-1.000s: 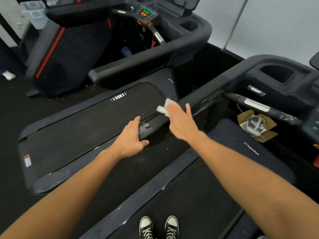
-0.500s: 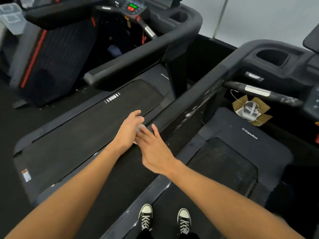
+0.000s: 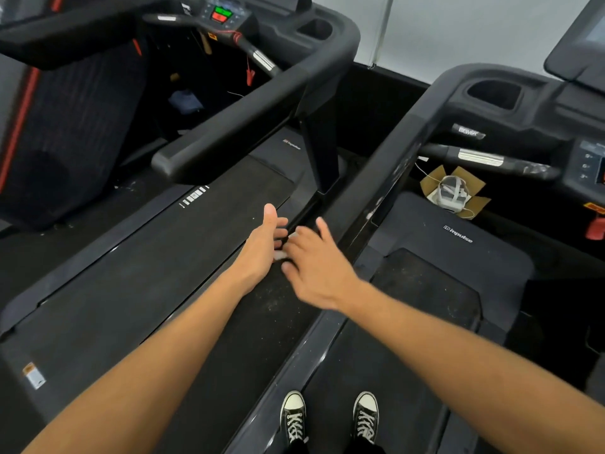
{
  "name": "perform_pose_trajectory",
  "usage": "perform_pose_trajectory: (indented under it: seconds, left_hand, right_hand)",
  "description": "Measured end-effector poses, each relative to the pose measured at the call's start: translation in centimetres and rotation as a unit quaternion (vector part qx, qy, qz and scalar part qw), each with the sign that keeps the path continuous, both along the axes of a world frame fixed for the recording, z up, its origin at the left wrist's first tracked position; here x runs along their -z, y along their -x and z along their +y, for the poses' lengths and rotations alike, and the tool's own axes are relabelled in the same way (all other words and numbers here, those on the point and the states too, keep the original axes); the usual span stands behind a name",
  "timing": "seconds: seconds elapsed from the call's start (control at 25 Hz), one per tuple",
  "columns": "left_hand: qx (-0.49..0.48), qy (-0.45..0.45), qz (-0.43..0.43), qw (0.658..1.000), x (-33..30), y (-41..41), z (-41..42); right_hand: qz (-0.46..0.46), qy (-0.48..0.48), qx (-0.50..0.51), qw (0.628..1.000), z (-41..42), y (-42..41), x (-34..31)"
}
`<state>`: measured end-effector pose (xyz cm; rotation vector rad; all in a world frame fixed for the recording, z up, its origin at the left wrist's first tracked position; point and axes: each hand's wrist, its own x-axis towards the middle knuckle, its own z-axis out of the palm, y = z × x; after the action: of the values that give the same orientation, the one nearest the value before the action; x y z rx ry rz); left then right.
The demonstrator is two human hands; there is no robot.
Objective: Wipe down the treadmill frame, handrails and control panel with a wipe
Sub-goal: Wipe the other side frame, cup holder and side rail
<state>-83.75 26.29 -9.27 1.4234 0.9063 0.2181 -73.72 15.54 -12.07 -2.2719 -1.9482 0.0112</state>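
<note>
I stand on the right-hand treadmill; its dark left handrail [image 3: 386,178] runs from the console [image 3: 587,165] down toward my hands. My two hands meet just below that rail's lower end. A small white wipe [image 3: 281,255] shows only as slivers between them. My right hand [image 3: 319,270], blurred by motion, has its thumb and fingers closed around the wipe. My left hand [image 3: 262,249] is beside it, thumb up and fingers spread, with fingertips touching the wipe.
A second treadmill lies to the left, with its belt [image 3: 147,280], handrail [image 3: 248,126] and lit red and green panel [image 3: 220,14]. An opened cardboard box [image 3: 455,191] sits on the motor cover ahead. My shoes [image 3: 294,417] stand on the belt.
My right hand slid the wipe down the handrail from higher up to its lower end and met my left hand. The left hand let go of the rail end and opened.
</note>
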Motion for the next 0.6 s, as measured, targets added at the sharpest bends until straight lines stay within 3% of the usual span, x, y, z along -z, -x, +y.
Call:
perform_pose_trajectory:
  seconds: [0.24, 0.44, 0.6]
  left_hand:
    - [0.033, -0.008, -0.004, 0.999, 0.2, -1.5, 0.1]
    - [0.085, -0.053, 0.027, 0.995, -0.2, -2.3, 0.3]
    - [0.144, -0.12, -0.003, 0.982, -0.3, -3.1, 0.2]
  right_hand:
    - [-0.05, 0.025, -0.074, 0.996, 0.6, -3.5, -1.0]
    - [-0.033, 0.011, 0.203, 0.979, 1.2, -11.2, 0.0]
    - [0.172, -0.093, 0.285, 0.939, -0.9, -2.0, 1.5]
